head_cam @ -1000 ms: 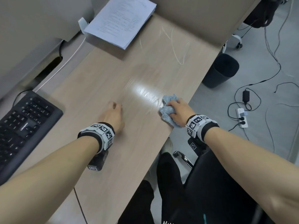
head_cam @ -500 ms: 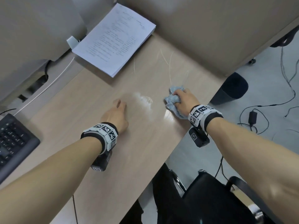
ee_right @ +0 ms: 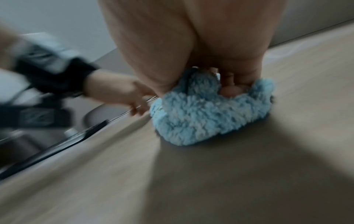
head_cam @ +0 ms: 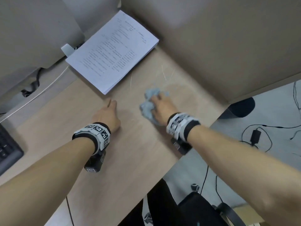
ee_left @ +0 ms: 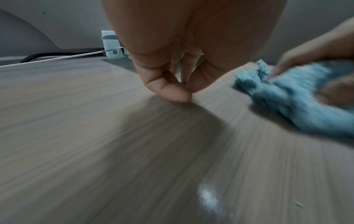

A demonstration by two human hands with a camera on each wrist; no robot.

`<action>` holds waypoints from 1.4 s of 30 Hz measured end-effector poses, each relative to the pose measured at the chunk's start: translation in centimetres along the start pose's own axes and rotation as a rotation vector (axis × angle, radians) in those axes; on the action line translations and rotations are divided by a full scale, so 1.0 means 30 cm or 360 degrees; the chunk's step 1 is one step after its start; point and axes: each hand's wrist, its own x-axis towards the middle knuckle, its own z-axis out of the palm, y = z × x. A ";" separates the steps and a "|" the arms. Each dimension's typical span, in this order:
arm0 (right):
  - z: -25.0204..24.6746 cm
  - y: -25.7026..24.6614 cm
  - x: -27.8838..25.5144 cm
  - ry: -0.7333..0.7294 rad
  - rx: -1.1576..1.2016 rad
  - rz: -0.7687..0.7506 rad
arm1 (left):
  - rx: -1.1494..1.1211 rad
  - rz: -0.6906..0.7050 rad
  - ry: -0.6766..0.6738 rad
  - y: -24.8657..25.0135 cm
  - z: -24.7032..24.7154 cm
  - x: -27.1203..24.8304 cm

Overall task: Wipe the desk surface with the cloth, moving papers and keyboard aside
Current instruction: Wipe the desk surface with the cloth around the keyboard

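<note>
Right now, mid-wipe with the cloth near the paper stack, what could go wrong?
The cloth in the right hand is close to the papers; another forward stroke might catch the stack's corner and scatter or dampen sheets. The left hand rests on the desk, so the patch beneath it may go unwiped.

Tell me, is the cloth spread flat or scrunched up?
Scrunched up. The cloth is a fluffy lump bunched under the right hand, on the desk.

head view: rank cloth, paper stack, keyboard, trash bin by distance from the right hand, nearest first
1. cloth: gripped under the right hand.
2. paper stack: desk's far left, past the left hand.
3. trash bin: on the floor, right.
4. keyboard: far left edge.
</note>
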 end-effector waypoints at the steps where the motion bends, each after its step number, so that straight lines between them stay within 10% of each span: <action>1: 0.038 -0.043 -0.052 -0.0101 -0.0017 -0.0141 | 0.0000 0.0006 0.0011 0.001 -0.001 0.003; 4: 0.083 -0.064 -0.182 -0.0215 -0.0051 -0.0394 | -0.0011 0.0038 0.0021 0.001 -0.005 0.007; 14: -0.165 0.117 0.157 0.0347 -0.0008 0.0482 | -0.0039 0.0266 -0.0024 -0.087 -0.030 0.028; 26: 0.048 -0.256 0.030 -0.0206 -0.0730 -0.0806 | -0.0112 0.0072 0.0147 -0.218 -0.094 0.056; 33: -0.110 -0.104 0.239 0.0073 -0.0520 -0.0046 | -0.0069 0.0027 0.0042 -0.243 -0.094 0.062; 42: -0.046 -0.137 0.186 -0.0002 -0.0473 -0.0576 | -0.0058 -0.0039 0.0035 -0.215 -0.107 0.067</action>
